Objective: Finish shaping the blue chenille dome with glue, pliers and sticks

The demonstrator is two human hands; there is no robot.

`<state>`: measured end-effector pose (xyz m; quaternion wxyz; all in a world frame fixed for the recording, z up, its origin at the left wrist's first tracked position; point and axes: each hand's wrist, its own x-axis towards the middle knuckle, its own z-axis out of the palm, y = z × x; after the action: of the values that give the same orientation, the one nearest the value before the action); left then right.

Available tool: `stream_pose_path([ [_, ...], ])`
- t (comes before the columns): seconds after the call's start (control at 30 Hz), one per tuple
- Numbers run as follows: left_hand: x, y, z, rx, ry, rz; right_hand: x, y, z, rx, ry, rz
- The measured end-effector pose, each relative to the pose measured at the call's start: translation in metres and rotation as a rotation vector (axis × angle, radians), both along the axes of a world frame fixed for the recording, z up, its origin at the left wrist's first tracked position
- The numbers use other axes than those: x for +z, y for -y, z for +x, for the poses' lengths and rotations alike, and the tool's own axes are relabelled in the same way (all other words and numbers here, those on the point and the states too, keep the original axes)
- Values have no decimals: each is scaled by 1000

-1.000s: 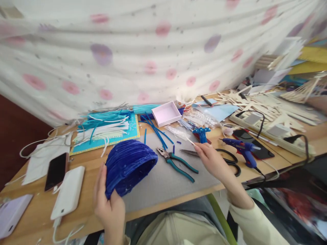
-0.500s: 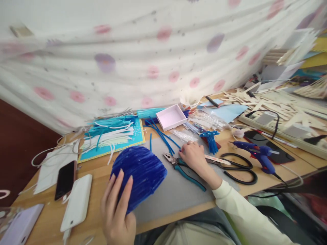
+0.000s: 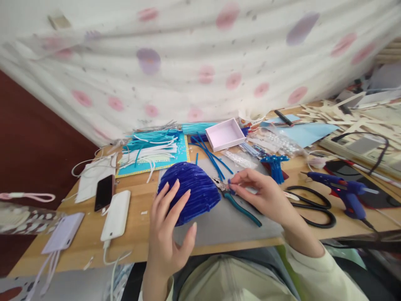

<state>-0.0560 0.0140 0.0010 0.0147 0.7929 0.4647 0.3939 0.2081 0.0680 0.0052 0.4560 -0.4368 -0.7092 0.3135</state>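
Note:
A dark blue rounded piece [image 3: 202, 188], apparently covered in rows of pipe cleaner, lies on the grey mat [image 3: 203, 240]. My left hand [image 3: 169, 221] rests its outstretched fingers on top of it, thumb spread away. Between the thumb and fingertips of my right hand [image 3: 267, 194] is a short bit of dark blue pipe cleaner [image 3: 231, 188], just right of the rounded piece. Under and beside that hand lie teal-handled pliers [image 3: 242, 210], their jaws near the pinched bit. Several loose blue pipe cleaners [image 3: 213, 159] are scattered behind.
Black-handled scissors [image 3: 316, 205] and a blue glue gun [image 3: 344, 192] are at right. A shallow pale box [image 3: 226, 133] stands behind. Bundled pipe cleaners [image 3: 150, 144] sit back left. A phone [image 3: 105, 192] and white power bank [image 3: 115, 215] lie left, with cables hanging off the front edge.
My right hand has lifted from the mat and now pinches a short blue bit near the rounded piece. The left thumb has come away from the rounded piece. The view has swung left.

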Motion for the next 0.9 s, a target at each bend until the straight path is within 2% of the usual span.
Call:
stream_pose_path([
  [0.13,10,3,6,121,137,-110,14,12,-28,95,-88,56],
  [0.33,22,4,23,181,98,-155,15,13,-48,182,-192,32],
  [0.53,26,-2,42,198,171,-118,16,11,-56,254,-282,-87],
  [0.73,21,-10,44,213,240,-144,18,13,-57,278,-199,-51],
  [0.9,22,-11,46,231,319,-251,22,21,-46,370,-118,-108],
])
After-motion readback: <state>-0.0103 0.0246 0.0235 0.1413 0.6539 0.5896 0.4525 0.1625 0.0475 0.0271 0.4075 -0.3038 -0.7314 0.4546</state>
